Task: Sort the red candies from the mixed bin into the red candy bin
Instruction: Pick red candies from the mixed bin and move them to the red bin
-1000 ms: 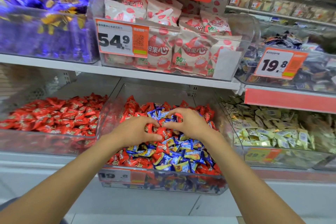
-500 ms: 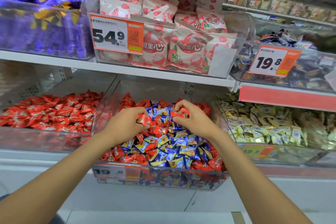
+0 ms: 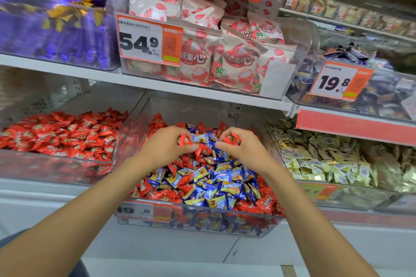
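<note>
The clear mixed bin (image 3: 198, 222) in the middle of the lower shelf holds red and blue wrapped candies (image 3: 209, 182). To its left stands the red candy bin (image 3: 56, 166), filled with red candies (image 3: 60, 132). Both hands are over the back of the mixed bin. My left hand (image 3: 164, 148) has its fingers curled round red candies (image 3: 185, 140). My right hand (image 3: 245, 148) grips red candies (image 3: 233, 138) too. The palms hide how many each one holds.
A bin of pale gold candies (image 3: 333, 164) sits to the right. The upper shelf (image 3: 157, 85) overhangs the bins, carrying pink-and-white bags (image 3: 225, 60), purple candies (image 3: 56, 18) and price tags. White floor lies below.
Both hands have lifted slightly off the pile and drawn a little apart, each still gripping red candies. The camera has tilted a bit upward.
</note>
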`<state>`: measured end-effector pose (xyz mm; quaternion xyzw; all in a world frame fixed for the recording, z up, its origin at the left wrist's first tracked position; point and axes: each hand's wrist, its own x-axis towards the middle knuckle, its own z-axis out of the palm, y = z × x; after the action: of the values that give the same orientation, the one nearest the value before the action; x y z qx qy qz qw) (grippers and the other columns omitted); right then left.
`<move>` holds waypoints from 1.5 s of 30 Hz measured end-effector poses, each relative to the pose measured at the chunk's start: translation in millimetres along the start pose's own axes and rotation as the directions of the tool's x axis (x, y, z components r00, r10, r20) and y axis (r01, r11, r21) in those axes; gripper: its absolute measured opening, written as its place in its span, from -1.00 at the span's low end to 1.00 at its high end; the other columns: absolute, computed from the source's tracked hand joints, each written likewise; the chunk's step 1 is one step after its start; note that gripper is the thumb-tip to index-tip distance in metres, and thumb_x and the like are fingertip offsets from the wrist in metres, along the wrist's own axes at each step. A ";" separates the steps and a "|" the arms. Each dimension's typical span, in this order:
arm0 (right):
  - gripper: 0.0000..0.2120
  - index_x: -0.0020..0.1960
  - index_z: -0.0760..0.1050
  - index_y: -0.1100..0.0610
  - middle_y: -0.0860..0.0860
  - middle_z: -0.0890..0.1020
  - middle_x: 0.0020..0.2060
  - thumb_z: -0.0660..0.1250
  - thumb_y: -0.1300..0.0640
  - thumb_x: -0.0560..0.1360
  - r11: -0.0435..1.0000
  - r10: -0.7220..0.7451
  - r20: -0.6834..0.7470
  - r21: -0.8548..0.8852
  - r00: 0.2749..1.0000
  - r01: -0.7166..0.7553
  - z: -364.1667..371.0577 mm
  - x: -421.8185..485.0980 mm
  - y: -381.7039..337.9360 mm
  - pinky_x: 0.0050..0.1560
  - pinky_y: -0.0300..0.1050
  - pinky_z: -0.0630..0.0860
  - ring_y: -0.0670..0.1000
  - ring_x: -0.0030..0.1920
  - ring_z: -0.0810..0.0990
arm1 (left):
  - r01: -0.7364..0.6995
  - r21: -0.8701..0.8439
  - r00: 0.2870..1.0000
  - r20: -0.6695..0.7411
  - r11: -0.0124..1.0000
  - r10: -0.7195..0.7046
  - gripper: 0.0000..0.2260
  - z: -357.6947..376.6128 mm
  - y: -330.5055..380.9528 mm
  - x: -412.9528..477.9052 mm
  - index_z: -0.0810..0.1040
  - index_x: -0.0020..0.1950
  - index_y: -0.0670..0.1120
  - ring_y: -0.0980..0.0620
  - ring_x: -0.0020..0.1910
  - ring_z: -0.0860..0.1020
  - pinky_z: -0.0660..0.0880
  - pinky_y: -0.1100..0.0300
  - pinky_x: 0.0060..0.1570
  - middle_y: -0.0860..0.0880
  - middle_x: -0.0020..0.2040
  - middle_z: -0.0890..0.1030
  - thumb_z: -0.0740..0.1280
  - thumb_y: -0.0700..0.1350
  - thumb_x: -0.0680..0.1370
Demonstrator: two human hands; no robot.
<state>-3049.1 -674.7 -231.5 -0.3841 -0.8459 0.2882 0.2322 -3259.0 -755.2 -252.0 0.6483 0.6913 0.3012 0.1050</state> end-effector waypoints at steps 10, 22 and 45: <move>-0.53 0.20 0.49 0.01 0.01 0.57 0.09 0.34 -0.27 0.44 0.798 0.038 0.222 -0.593 0.974 0.104 45.6 36.1 -4.9 -0.08 -0.06 0.48 0.05 0.04 0.53 | 0.109 -0.152 0.969 -0.203 0.982 -0.139 -0.83 -25.2 -1.0 -24.1 0.62 -0.03 -0.02 0.28 -0.19 0.47 0.43 0.18 -0.30 0.11 -0.19 0.58 0.42 0.04 0.47; -0.82 0.02 0.53 0.11 -0.02 0.59 -0.23 0.28 0.01 0.57 0.983 0.066 -0.019 0.176 0.998 -0.061 6.0 -5.8 -30.7 -0.42 -0.38 0.30 -0.15 -0.42 0.45 | 0.045 -0.183 0.973 -0.213 0.982 -0.085 -0.84 -33.2 11.2 -34.6 0.62 -0.03 -0.01 0.22 -0.61 0.39 0.27 0.38 -0.52 0.20 -0.60 0.42 0.42 0.04 0.48; -0.47 0.27 0.50 0.07 -0.02 0.60 0.14 0.53 -0.02 0.36 0.952 -0.218 0.366 -0.125 0.905 0.280 186.3 137.1 -194.2 0.14 -0.25 0.40 -0.06 0.13 0.54 | 0.499 0.163 0.864 -0.171 0.851 -0.474 -0.23 -191.9 -208.2 -60.8 0.44 0.34 0.18 -0.11 0.31 0.43 0.33 -0.02 0.32 -0.07 0.27 0.50 0.43 0.41 0.19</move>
<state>-3345.6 -729.5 -214.0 -0.2345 -0.9376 0.2440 0.0795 -3526.9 -862.7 -229.2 0.4390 0.8651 0.2327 0.0682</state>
